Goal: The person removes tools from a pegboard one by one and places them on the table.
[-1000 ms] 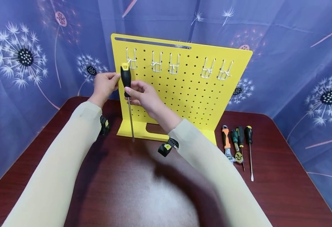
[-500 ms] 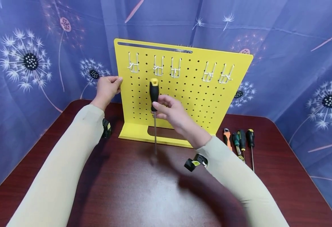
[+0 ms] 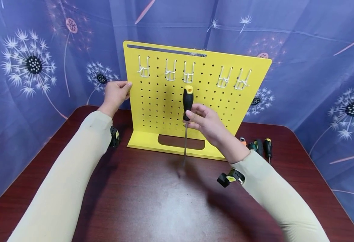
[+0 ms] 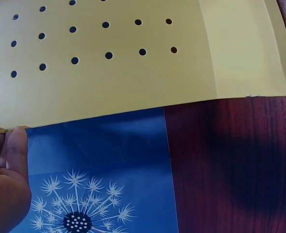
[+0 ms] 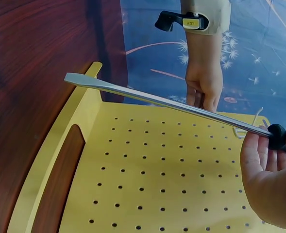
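Observation:
A long flat-blade screwdriver (image 3: pixel 188 102) with a black handle and yellow end stands upright in the head view, blade down. My right hand (image 3: pixel 205 122) grips it low on the handle, in front of the pegboard. The right wrist view shows its steel shaft (image 5: pixel 181 107) and flat tip. My left hand (image 3: pixel 116 95) pinches the left edge of the yellow pegboard (image 3: pixel 170 129) between thumb and fingers; the left wrist view shows this hand (image 4: pixel 9 179) at the board's edge. Several white wire hooks (image 3: pixel 170 71) hang along the board's upper part, above the screwdriver.
On the dark red table (image 3: pixel 152 198), to the right of the board, lie another screwdriver (image 3: pixel 268 148), a dark green handle (image 3: pixel 258 146) and an orange-handled tool (image 3: pixel 242 141), partly behind my right arm. A blue dandelion-print curtain (image 3: pixel 83 40) hangs behind.
My right hand has carried the screwdriver to the right and slightly down, from the leftmost hook to below the third. My left hand stays on the board's edge. The head view has shifted slightly.

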A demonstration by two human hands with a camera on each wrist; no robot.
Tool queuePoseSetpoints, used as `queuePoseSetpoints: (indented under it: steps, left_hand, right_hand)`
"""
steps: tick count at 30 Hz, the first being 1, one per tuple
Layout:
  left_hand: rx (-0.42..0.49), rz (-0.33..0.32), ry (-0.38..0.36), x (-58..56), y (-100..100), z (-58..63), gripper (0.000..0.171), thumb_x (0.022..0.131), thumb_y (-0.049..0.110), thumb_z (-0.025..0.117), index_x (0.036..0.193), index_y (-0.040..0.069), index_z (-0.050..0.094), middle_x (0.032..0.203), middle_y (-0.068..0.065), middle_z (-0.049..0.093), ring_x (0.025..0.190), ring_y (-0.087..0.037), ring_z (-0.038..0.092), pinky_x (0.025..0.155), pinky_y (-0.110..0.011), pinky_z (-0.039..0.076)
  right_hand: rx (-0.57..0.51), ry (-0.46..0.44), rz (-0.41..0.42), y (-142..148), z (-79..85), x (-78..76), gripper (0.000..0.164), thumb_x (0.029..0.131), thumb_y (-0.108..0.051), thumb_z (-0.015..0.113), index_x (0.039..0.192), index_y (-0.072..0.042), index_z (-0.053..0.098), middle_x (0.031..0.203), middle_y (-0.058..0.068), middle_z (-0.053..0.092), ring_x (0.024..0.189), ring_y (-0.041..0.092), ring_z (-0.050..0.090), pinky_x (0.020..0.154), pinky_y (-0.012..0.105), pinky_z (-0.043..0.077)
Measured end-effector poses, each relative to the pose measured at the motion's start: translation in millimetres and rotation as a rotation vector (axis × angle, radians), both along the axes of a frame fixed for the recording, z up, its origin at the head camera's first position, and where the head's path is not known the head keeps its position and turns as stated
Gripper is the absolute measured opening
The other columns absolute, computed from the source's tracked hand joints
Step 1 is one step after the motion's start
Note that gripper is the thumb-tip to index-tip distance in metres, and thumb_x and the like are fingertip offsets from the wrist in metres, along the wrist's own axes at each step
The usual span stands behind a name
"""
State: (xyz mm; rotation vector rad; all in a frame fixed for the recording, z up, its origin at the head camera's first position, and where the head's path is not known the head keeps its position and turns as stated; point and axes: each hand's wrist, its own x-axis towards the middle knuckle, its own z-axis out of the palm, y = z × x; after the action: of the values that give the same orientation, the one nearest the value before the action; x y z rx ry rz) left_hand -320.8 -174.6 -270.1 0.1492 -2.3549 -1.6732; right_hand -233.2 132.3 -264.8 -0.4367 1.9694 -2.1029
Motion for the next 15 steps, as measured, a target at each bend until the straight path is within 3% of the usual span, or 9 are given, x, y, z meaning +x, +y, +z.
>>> queuePoseSetpoints:
  steps: [11, 15]
  left_hand:
    - [0.000, 0.003, 0.001, 1.3, 2, 1.2, 0.027, 0.105, 0.024, 0.059, 0.103, -0.001, 0.069, 0.067, 0.011, 0.052, 0.070, -0.004, 0.051, 0.068, -0.014, 0.049]
    - [-0.007, 0.013, -0.016, 2.2, 2, 1.8, 0.030, 0.106, 0.024, 0.058, 0.115, -0.002, 0.071, 0.072, 0.011, 0.053, 0.074, -0.003, 0.053, 0.071, -0.012, 0.050]
  right_hand:
    - [0.041, -0.058, -0.038, 22, -0.8, 7.2, 0.019, 0.106, -0.006, 0.049, 0.099, -0.018, 0.060, 0.092, -0.010, 0.065, 0.083, 0.005, 0.068, 0.082, 0.020, 0.058]
    - [0.031, -0.069, -0.050, 30, -3.1, 9.0, 0.019, 0.106, -0.005, 0.049, 0.098, -0.018, 0.061, 0.093, -0.009, 0.064, 0.083, 0.005, 0.068, 0.082, 0.019, 0.059]
